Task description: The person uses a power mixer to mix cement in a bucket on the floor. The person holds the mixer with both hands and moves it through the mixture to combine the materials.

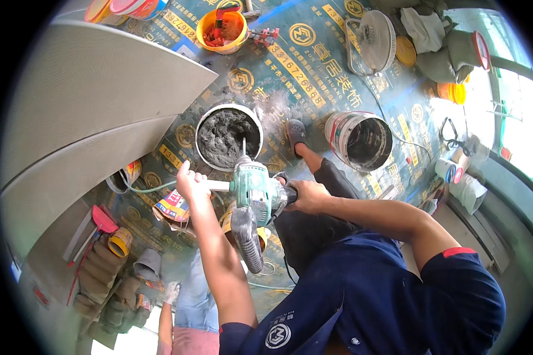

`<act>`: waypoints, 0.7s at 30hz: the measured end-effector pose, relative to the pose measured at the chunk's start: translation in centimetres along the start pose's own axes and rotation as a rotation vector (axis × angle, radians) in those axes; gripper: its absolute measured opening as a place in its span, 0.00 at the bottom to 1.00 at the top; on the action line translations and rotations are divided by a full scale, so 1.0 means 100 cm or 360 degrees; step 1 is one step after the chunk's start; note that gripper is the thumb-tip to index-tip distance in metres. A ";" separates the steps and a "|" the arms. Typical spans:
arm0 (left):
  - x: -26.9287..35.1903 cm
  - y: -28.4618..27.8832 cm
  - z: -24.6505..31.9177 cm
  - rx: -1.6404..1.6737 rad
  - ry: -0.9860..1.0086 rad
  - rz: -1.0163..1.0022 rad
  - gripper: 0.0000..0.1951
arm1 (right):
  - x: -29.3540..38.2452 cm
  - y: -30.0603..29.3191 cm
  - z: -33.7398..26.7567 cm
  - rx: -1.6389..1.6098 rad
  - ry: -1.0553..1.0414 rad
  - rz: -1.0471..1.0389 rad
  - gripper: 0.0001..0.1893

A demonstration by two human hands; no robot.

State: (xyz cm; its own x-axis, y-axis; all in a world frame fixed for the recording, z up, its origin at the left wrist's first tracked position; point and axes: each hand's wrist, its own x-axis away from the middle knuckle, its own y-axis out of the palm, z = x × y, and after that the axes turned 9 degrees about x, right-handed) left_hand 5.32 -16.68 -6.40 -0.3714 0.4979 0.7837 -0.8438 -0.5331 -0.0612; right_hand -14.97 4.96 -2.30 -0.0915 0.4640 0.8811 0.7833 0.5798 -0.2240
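A green handheld power mixer (253, 193) is held between my two hands. My left hand (193, 184) wraps around its pale side handle (217, 186), the thumb pointing up. My right hand (308, 195) grips the black rear handle (289, 194); part of its fingers is hidden behind the tool. The mixer's metal shaft (244, 145) reaches down into a white bucket (198, 153) of thick dark grey mortar (222, 133). The shaft's lower end is hidden in the bucket. To the right, a second white bucket (337, 133) with dark residue inside lies tipped towards me.
A large pale board (106, 75) juts in from the left. Farther off are a yellow bucket of red pieces (202, 37) and a round fan (377, 42) with a trailing cord. A co-worker in jeans (195, 301) is behind at lower left, near stacked bags (100, 270).
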 end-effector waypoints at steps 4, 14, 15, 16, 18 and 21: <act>-0.012 0.016 -0.003 -0.0068 -0.0054 -0.0057 0.16 | -0.008 0.001 0.004 -0.0075 -0.0030 0.0088 0.33; 0.011 -0.030 -0.016 0.0363 -0.0316 -0.0028 0.22 | -0.008 -0.025 0.020 0.0490 -0.0046 0.0183 0.27; 0.024 -0.043 -0.026 0.0413 -0.0388 -0.0033 0.21 | -0.003 -0.033 0.027 0.0573 -0.0063 0.0212 0.26; 0.036 -0.055 -0.040 0.0408 -0.0322 0.0106 0.20 | 0.000 -0.040 0.031 0.0704 -0.0068 0.0215 0.23; 0.060 -0.080 -0.064 0.0687 -0.0518 0.0093 0.18 | 0.003 -0.059 0.040 0.0986 -0.0124 0.0224 0.20; 0.086 -0.109 -0.097 0.1124 -0.0737 0.0173 0.19 | 0.004 -0.090 0.023 0.1429 -0.0252 0.0260 0.15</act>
State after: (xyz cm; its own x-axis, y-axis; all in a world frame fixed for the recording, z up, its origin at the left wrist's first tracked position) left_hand 7.54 0.08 -5.00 -0.1103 0.1711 0.9791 -0.3159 -0.9400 0.1287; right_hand -23.42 1.42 -0.91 -0.1571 0.6333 0.7578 0.0295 0.7700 -0.6374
